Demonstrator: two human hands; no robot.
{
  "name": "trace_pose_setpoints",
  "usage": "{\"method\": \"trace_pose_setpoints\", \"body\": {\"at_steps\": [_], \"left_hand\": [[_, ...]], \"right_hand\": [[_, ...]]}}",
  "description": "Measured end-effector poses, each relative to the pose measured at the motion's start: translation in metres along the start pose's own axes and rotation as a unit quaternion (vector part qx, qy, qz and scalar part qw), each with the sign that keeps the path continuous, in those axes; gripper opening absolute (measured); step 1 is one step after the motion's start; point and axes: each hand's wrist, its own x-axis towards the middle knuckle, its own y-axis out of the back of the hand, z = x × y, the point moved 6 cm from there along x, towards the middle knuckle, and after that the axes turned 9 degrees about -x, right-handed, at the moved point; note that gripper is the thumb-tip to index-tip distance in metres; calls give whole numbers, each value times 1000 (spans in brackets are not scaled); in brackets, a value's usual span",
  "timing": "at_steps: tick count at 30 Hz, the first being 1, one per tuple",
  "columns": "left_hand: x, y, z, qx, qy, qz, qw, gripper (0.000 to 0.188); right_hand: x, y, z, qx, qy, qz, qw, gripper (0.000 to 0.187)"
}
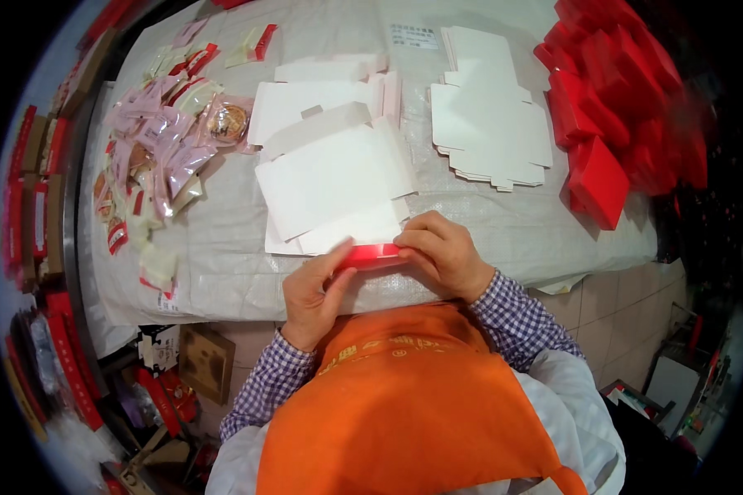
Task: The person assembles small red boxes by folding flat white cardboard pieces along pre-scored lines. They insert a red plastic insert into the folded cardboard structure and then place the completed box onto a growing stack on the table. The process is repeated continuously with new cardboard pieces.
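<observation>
At the table's near edge my left hand [309,297] and my right hand [450,254] pinch the two ends of a red cardboard piece [373,254]. Only its narrow glossy red side shows between my fingers; the rest is hidden or blends with the white card behind. Just beyond it lie overlapping white die-cut box blanks [334,181], their flaps partly raised. A neater stack of flat white blanks [483,115] sits to the right of these.
Individually wrapped pastries [161,136] are heaped on the left of the table. Folded red boxes [615,99] pile up at the far right, one red box [598,183] nearest me. A whitish woven sheet [215,289] covers the table. Shelves with red packages [40,214] line the left side.
</observation>
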Motion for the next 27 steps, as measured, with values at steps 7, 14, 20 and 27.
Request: {"method": "trace_pose_setpoints", "body": {"at_steps": [7,14,20,27], "left_hand": [[-1,6,-3,17,58,31,998,21],[1,6,-14,-129,190,-33,973,15],[4,3,1,-94,136,-108,980,13],[5,5,-5,-32,26,-93,995,15]], "right_hand": [[3,4,-8,-51,97,-9,994,28],[7,-5,-15,-41,100,-60,992,22],[27,9,-30,1,13,-193,981,32],[145,5,83,-252,-30,-22,967,49]]}}
